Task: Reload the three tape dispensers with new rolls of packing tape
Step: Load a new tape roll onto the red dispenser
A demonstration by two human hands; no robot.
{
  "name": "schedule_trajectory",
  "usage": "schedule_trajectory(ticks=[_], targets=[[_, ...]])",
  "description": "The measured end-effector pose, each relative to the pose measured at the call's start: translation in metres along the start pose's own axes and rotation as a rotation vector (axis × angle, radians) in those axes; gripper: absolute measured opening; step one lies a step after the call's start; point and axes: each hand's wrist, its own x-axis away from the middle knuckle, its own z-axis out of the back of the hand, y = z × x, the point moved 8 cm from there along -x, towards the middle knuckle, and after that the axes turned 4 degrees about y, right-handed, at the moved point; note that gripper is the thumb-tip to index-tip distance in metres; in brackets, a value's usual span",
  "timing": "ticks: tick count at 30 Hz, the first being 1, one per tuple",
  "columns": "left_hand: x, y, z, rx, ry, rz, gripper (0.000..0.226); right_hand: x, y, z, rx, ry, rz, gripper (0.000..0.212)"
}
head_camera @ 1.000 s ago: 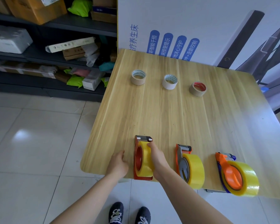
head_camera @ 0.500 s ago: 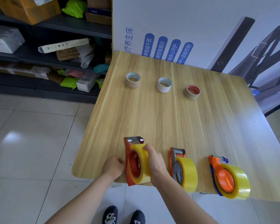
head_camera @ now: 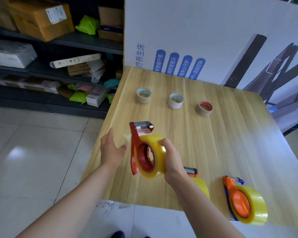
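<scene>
My right hand [head_camera: 173, 158] grips a red tape dispenser [head_camera: 141, 152] by its yellow tape roll [head_camera: 154, 157], lifted above the wooden table [head_camera: 213, 143]. My left hand [head_camera: 110, 148] hovers just left of it with fingers spread, holding nothing. A second dispenser [head_camera: 199, 182] with a yellow roll lies near the front edge, mostly hidden behind my right wrist. An orange and blue dispenser [head_camera: 243, 200] with a clear yellowish roll lies at the front right. Three nearly bare tape cores stand in a row farther back: left [head_camera: 144, 95], middle [head_camera: 175, 101], right [head_camera: 204, 108].
A large white printed board [head_camera: 213, 40] stands along the table's far edge. Dark shelves [head_camera: 58, 69] stacked with boxes and parcels line the left. Tiled floor [head_camera: 33, 160] lies left of and below the table's front edge.
My right hand has lifted the red dispenser off the table's front edge and raised it. My left hand has come off the table and opened beside it.
</scene>
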Motion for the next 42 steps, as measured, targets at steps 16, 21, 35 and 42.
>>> schedule_trajectory(ticks=[16,21,35,42], targets=[[-0.008,0.056,-0.004,0.635,-0.46,0.169,0.069,0.024,-0.057,-0.022,-0.066,-0.188,0.168,0.049],[-0.012,0.049,0.012,0.629,-0.135,0.35,0.017,0.028,-0.055,-0.025,-0.064,-0.195,0.17,0.037],[0.021,0.029,0.02,0.401,-0.077,0.06,0.023,0.028,-0.053,-0.02,-0.067,-0.151,0.165,0.031],[0.037,0.012,0.011,0.352,-0.145,-0.022,0.023,0.024,-0.041,-0.014,-0.077,-0.073,0.102,0.047]])
